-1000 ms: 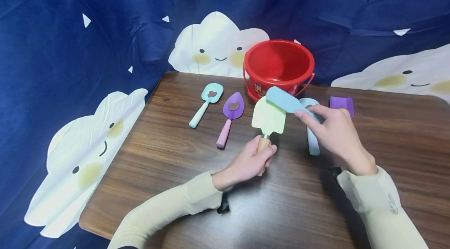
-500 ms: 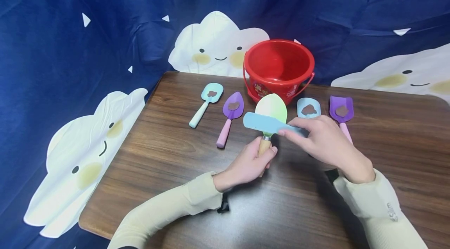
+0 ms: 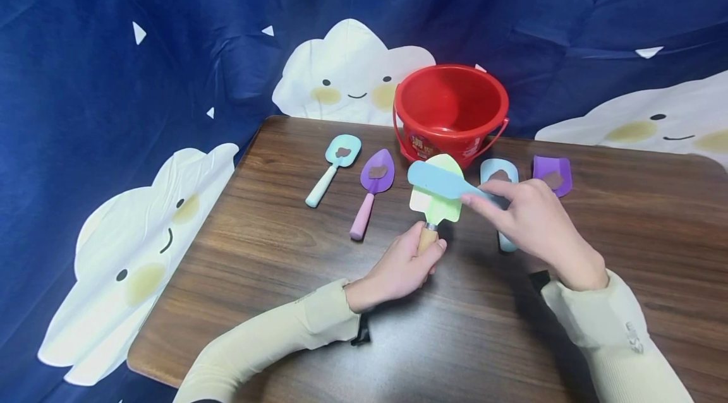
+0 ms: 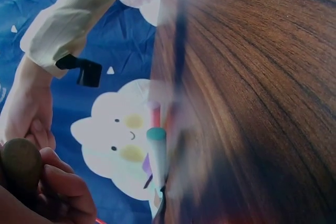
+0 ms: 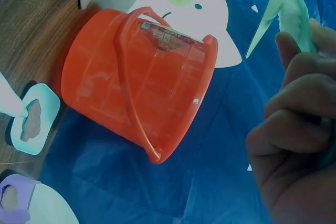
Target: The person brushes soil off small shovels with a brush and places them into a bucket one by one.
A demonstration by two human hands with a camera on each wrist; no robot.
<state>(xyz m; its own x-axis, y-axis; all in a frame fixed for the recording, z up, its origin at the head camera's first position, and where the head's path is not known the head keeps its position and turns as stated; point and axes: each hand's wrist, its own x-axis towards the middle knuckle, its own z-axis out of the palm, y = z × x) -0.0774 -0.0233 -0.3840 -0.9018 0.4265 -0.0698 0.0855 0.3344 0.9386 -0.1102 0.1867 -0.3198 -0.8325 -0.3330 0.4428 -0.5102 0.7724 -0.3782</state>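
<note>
My left hand (image 3: 400, 267) grips the wooden handle (image 3: 428, 239) of a light green garden trowel (image 3: 440, 210), its blade held up. In the left wrist view, the round end of that handle (image 4: 21, 163) sticks out of the curled fingers (image 4: 68, 179). My right hand (image 3: 534, 216) holds a light blue brush (image 3: 438, 179) by its handle, and the brush's flat back crosses the middle of the blade. The right wrist view has the brush's bristly side (image 5: 291, 19) turned to the trowel blade (image 5: 270, 17); whether they touch, I cannot tell.
A red bucket (image 3: 438, 138) stands behind the trowel. To its left lie a turquoise shovel (image 3: 321, 185) and a purple trowel (image 3: 364, 213); to its right, a light blue shovel (image 3: 489, 168) and a purple shovel (image 3: 560, 166). Brown patches mark their blades. Below is a wooden table (image 3: 256, 276).
My right hand has swept the brush down towards the trowel's handle, then back up to mid-blade. The left hand stays nearly in place with the trowel.
</note>
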